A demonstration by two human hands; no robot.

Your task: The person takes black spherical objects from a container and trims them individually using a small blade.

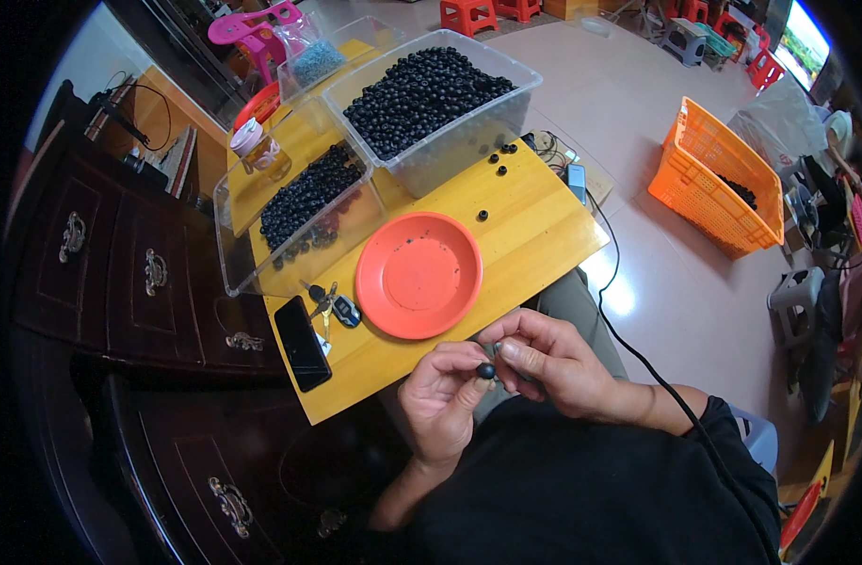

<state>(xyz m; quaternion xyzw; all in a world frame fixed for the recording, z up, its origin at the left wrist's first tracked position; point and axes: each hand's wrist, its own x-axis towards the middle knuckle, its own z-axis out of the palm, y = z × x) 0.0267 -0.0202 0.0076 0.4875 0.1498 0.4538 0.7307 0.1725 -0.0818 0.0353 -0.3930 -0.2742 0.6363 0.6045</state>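
Close to my body, just off the table's near edge, my left hand (442, 395) pinches a small round black ball (486, 371) between thumb and fingertips. Right beside it is my right hand (558, 365), its thumb pressed to the forefinger; a tiny bit shows at that pinch, too small to name. In front of both hands sits a shallow red plastic dish (379, 278) with small dark specks inside. Similar black pieces fill a large clear bin (440, 169) at the back and lie in a second clear bin (247, 268) to the left.
A phone (302, 345) and a bunch of keys with a fob (346, 312) lie left of the dish on the yellow table (534, 221). Loose black pieces (483, 216) are scattered there. A lidded jar (259, 149) stands behind. An orange basket (708, 184) is on the floor; a black cable (638, 353) runs by my right arm.
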